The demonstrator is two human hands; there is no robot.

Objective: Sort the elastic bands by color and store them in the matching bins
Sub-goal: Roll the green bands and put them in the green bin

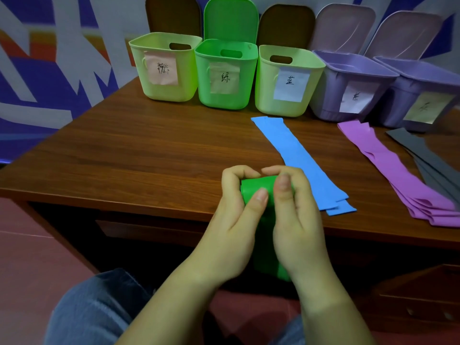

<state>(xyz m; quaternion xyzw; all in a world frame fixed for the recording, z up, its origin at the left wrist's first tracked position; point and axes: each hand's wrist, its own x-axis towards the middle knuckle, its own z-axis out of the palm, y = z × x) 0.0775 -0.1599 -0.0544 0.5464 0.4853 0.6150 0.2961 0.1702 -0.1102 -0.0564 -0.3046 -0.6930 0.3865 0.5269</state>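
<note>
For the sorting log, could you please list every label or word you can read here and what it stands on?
"绿": paper label on the bright green bin.
"蓝": white label on the third bin.
Pink label on the leftmost bin: handwritten, too scrawled to read.
Labels on the two purple bins: too blurred.

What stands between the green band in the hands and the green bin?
Nothing visible. Both hands hold the green band at the table's near edge; only bare tabletop lies before the green bin, whose lid is up.
</note>
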